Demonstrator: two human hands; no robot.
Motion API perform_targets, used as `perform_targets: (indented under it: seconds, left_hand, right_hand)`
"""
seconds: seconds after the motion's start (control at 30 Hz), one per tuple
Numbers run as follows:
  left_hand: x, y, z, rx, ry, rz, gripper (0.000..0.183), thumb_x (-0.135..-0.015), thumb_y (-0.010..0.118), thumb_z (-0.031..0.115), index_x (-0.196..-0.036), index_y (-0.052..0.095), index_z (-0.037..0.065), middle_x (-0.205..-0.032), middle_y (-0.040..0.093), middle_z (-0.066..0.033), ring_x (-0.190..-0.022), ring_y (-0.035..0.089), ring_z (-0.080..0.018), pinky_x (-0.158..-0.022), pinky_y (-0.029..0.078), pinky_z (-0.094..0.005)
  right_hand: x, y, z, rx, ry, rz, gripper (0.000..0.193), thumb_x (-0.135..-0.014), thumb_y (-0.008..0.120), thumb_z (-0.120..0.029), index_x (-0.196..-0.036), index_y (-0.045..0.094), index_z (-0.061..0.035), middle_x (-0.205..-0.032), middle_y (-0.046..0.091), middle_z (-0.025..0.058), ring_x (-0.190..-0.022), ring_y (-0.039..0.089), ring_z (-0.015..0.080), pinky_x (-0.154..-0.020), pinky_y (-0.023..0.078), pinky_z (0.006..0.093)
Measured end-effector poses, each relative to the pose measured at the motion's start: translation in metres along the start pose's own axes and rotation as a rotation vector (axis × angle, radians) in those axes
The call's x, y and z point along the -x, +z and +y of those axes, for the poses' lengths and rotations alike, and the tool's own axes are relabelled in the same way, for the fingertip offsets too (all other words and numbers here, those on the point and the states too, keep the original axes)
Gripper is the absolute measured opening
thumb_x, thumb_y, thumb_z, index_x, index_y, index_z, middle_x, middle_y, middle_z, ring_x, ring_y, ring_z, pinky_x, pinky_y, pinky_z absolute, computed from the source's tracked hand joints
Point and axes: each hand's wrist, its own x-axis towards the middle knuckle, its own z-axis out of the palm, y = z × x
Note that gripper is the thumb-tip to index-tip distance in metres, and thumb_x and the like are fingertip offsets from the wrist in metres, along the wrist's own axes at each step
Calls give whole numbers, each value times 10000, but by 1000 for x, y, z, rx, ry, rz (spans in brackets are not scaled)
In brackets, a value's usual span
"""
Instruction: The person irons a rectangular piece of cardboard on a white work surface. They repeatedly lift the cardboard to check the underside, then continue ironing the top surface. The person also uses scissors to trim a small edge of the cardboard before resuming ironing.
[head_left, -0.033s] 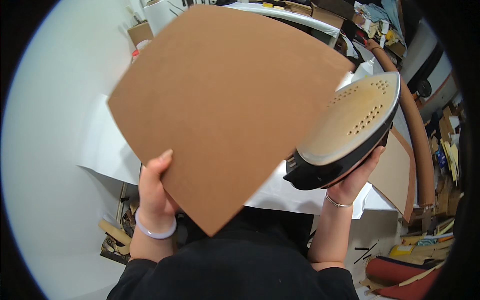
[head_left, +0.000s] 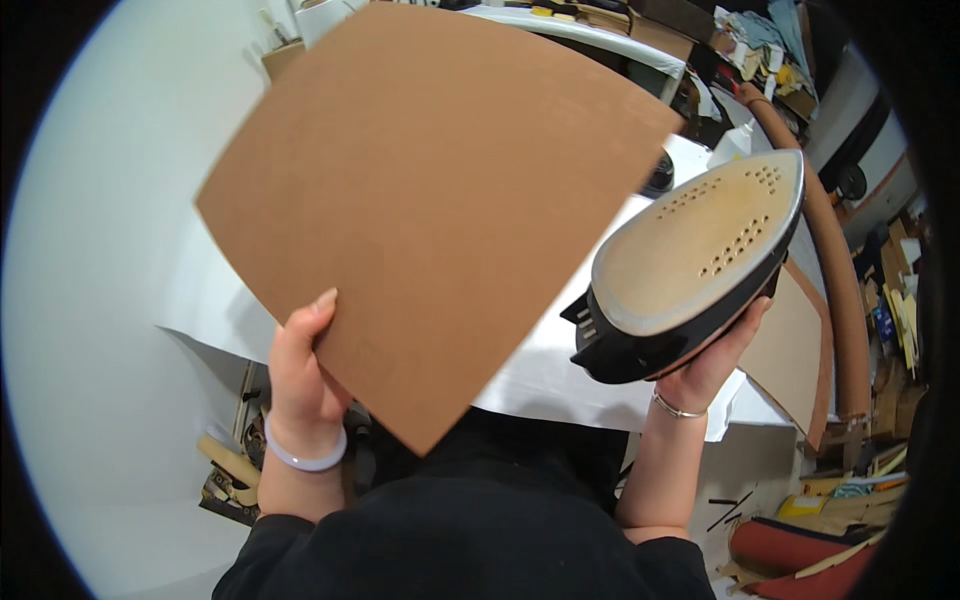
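A large, flat brown sheet [head_left: 430, 220], perhaps leather or board, is held up in front of me. My left hand [head_left: 305, 360] grips its lower left edge, thumb on the near face and the other fingers hidden behind. On the right, a black clothes iron [head_left: 700, 255] is raised with its pale, holed soleplate turned up toward me. My right hand [head_left: 715, 355] is closed round it from below, and the iron hides most of those fingers. A narrow gap separates the sheet's right edge from the iron.
Below lies a table with a white cover [head_left: 550, 385]. A long brown roll [head_left: 840, 290] runs along its right side, beside a pale panel with a brown edge [head_left: 790, 350]. A white bottle [head_left: 733, 143] stands behind the iron. Red and tan pieces [head_left: 800, 550] lie low on the right.
The brown sheet has shifted left and slightly up with my left hand, so it no longer overlaps the iron. The iron has barely moved.
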Motion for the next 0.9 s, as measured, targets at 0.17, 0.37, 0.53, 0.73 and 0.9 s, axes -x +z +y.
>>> perform_targets:
  seconds: [0.17, 0.37, 0.53, 0.73, 0.9]
  left_hand:
    - [-4, -10, 24, -301, 268, 133, 404, -1108, 476, 165, -1467, 540, -6, -1397, 654, -148, -1261, 660, -275, -1013, 565, -412]
    - [-12, 11, 34, -119, 226, 329, 387, -1121, 532, 235, -1444, 600, 33, -1399, 680, -63, -1278, 656, -207, -1040, 552, -362]
    - [-22, 4, 17, -199, 178, 427, 411, -1118, 555, 251, -1459, 598, 25, -1432, 671, -54, -1309, 644, -195, -1061, 547, -363]
    - [-24, 21, 2, -213, 236, 349, 414, -1110, 576, 229, -1466, 593, 19, -1442, 660, -63, -1318, 639, -198, -1071, 548, -364]
    - [-27, 21, 0, -245, 303, 276, 394, -1107, 581, 201, -1450, 582, 7, -1419, 664, -80, -1291, 656, -206, -1044, 574, -360]
  right_hand:
    - [9, 2, 8, -13, 97, -38, 673, -1102, 475, -605, -1541, 486, -95, -1488, 608, 80, -1339, 600, 243, -1134, 501, 416]
    - [16, -8, 23, -2, 160, -139, 663, -1105, 470, -603, -1512, 521, -82, -1428, 650, 72, -1288, 630, 225, -1095, 511, 392]
    - [22, -4, 23, -1, 212, -168, 682, -1099, 471, -618, -1483, 549, -61, -1390, 675, 98, -1256, 653, 237, -1085, 517, 401]
    - [37, 9, 20, 49, 312, -239, 760, -1069, 498, -662, -1484, 546, -28, -1397, 673, 120, -1245, 663, 239, -1083, 525, 410]
    - [40, 14, 21, 53, 287, -220, 754, -1077, 491, -653, -1487, 542, -22, -1387, 681, 120, -1238, 669, 227, -1069, 537, 402]
